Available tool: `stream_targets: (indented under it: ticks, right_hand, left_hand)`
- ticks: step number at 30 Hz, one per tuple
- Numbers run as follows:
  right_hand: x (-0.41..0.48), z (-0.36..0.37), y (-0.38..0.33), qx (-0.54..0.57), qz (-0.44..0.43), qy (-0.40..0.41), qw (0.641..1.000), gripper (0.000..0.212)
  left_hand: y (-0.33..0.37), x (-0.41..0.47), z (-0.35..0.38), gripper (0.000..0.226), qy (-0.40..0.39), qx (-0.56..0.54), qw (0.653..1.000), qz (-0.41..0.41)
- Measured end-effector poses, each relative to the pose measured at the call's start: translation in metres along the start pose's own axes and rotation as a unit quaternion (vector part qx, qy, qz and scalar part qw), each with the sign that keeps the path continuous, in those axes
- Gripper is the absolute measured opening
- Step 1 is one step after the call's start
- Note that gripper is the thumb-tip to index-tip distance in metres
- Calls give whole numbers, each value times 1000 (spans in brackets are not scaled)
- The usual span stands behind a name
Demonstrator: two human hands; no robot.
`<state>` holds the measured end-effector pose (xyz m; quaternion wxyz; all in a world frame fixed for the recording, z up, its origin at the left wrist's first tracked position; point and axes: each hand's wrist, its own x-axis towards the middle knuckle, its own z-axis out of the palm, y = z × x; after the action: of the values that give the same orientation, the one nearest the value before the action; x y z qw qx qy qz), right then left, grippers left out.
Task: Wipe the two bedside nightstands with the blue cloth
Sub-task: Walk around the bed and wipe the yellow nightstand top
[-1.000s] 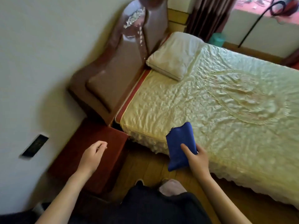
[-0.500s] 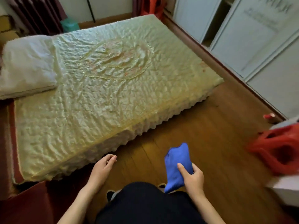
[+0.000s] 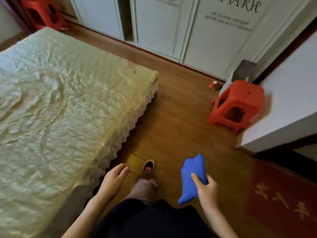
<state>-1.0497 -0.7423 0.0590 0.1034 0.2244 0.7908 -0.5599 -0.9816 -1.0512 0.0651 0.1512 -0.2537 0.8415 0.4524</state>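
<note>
Single head cam, looking fwd and down over bed [image 3: 60, 109] corner, floor [image 3: 180, 126], hands close below.

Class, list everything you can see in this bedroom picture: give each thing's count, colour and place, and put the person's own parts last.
bed: one, pale yellow-green quilted cover, left.
floor: one, brown wood, centre.
wardrobe doors: white, along the top.
plastic stools: two, red, one top left, one at right.
paper cup: one, red, on the floor by the wardrobe.
mat: one, red with gold characters, bottom right.
blue cloth: one, in the right hand.
shoe: one, dark, centre bottom.
left hand: empty, beside the bed edge.
right hand: gripping the cloth.
</note>
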Motion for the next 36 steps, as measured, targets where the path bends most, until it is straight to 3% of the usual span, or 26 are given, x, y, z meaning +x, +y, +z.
stream_targets:
  ticks: [9, 16, 21, 26, 36]
  right_hand:
    - [180, 89, -125, -3, -35, 5, 999, 14]
    - [296, 119, -244, -32, -45, 57, 997, 13]
    - [370, 121, -295, -64, -50, 93, 992, 17]
    - [469, 136, -336, -111, -37, 109, 987, 24]
    - [693, 250, -482, -136, -59, 1, 989, 22]
  left_hand:
    - [23, 188, -54, 20, 30, -50, 997, -56]
    - [162, 356, -129, 21, -17, -59, 998, 2]
    - [245, 457, -144, 22, -45, -79, 995, 42]
    - [300, 553, -146, 22, -47, -107, 993, 31]
    - [354, 732, -196, 19, 57, -155, 983, -75]
